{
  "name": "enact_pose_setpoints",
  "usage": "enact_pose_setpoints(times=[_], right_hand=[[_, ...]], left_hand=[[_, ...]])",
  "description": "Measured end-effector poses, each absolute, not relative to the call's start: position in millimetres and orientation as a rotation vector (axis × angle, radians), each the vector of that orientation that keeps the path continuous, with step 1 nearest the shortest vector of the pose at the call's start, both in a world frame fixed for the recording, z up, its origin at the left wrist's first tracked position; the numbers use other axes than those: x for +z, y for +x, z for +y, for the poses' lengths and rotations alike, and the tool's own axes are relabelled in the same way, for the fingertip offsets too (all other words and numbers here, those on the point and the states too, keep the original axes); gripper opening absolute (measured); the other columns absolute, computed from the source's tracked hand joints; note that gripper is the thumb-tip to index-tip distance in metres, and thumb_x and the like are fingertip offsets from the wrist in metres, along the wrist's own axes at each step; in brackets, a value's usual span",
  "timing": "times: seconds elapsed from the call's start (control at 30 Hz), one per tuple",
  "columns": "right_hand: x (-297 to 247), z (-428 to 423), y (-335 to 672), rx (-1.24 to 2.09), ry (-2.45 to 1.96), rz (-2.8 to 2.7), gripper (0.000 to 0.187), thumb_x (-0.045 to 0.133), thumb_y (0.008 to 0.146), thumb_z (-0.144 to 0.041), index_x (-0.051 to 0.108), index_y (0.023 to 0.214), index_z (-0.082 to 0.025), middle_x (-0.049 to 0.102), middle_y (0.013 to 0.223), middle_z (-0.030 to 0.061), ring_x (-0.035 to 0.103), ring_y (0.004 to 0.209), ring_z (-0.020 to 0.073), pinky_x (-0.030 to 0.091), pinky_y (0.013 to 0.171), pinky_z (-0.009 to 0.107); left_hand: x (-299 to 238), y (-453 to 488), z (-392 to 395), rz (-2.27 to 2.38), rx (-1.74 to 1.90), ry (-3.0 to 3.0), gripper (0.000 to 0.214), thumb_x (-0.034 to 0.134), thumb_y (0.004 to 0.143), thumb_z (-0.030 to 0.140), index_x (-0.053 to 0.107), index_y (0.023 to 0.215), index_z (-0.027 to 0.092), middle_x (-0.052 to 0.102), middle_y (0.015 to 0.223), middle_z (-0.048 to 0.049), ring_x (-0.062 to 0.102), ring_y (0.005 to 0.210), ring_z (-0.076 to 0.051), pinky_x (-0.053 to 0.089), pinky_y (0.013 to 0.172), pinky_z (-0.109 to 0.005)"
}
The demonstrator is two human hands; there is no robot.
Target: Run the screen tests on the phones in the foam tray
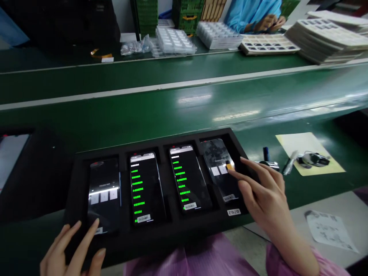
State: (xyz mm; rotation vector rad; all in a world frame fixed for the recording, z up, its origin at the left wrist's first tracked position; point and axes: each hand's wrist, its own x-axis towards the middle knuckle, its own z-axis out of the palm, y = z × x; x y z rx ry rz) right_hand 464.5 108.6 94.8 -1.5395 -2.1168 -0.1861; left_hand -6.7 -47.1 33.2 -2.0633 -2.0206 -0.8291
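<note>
A black foam tray labelled 0762 lies before me with smartphones in its slots. My right hand is open over the right end, its index fingertip at an orange square on the screen of the rightmost smartphone. My left hand has its fingers spread at the tray's lower left, one fingertip at the bottom of the leftmost smartphone, whose dark screen shows white squares. Between them, two smartphones, one left of centre and one right of centre, show lists of green text on black.
Another black tray holding a phone is at the left. Right of my tray, a yellow sheet bears a pen and dark small items. Behind the green conveyor stand clear plastic trays, stacked trays and a co-worker in blue.
</note>
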Motion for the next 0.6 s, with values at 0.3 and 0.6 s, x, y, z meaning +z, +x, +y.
enact_pose_setpoints(times=[0.3, 0.6], right_hand=[[112, 114, 405, -0.111, -1.024, -2.486, 0.031, 0.051, 0.112, -0.038, 0.075, 0.125, -0.024, 0.066, 0.144, 0.0129, 0.061, 0.128, 0.0307, 0.049, 0.101, 0.05], [81, 104, 424, 0.1, -0.964, -2.38, 0.031, 0.054, 0.106, -0.028, 0.071, 0.131, -0.031, 0.064, 0.148, 0.0058, 0.064, 0.123, 0.0341, 0.046, 0.097, 0.051]], left_hand=[[52, 16, -40, -2.012, -0.748, -2.066, 0.061, 0.069, 0.097, 0.032, 0.055, 0.157, 0.037, 0.052, 0.16, -0.0104, 0.05, 0.149, -0.038, 0.034, 0.129, -0.059], [73, 28, -23, -1.944, -0.638, -2.021, 0.03, 0.066, 0.101, 0.032, 0.071, 0.13, 0.024, 0.065, 0.137, -0.0119, 0.056, 0.139, -0.031, 0.026, 0.132, -0.057]])
